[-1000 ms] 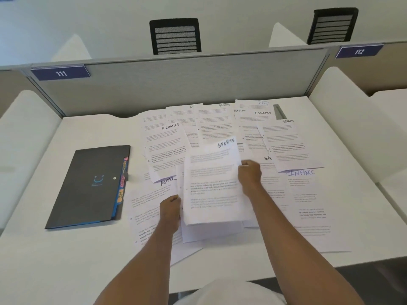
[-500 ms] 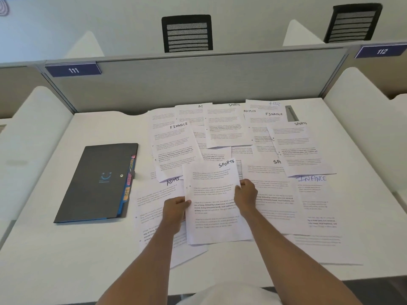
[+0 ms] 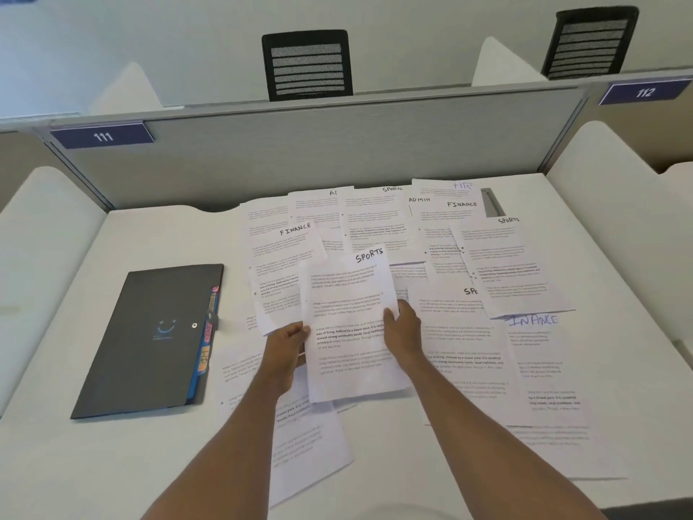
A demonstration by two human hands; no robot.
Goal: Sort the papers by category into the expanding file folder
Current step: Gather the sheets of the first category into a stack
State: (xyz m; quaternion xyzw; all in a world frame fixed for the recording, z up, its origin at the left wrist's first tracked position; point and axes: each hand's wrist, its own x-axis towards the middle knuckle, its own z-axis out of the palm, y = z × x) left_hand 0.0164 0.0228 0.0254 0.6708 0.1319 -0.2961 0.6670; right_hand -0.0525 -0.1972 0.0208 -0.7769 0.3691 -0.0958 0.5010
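At the near centre of the worktop (image 3: pixel 112 463), two hands hold one SPORTS sheet (image 3: pixel 348 313): the left hand (image 3: pixel 287 345) pinches its left edge, and the right hand (image 3: pixel 403 332) has its fingers clamped on the right edge. One closed expanding folder (image 3: pixel 150 339) lies to the left. Loose sheets (image 3: pixel 506 264) overlap beyond, too many to count. Two black chairs (image 3: pixel 307 65) (image 3: pixel 592 43) stand far.

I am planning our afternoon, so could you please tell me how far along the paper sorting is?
Done: nothing looks filed; the folder lies closed on the desk. In hand: the left hand and right hand hold a SPORTS sheet by its edges. Left: the spread papers marked FINANCE, ADMIN, HR and SPORTS all wait on the desk.
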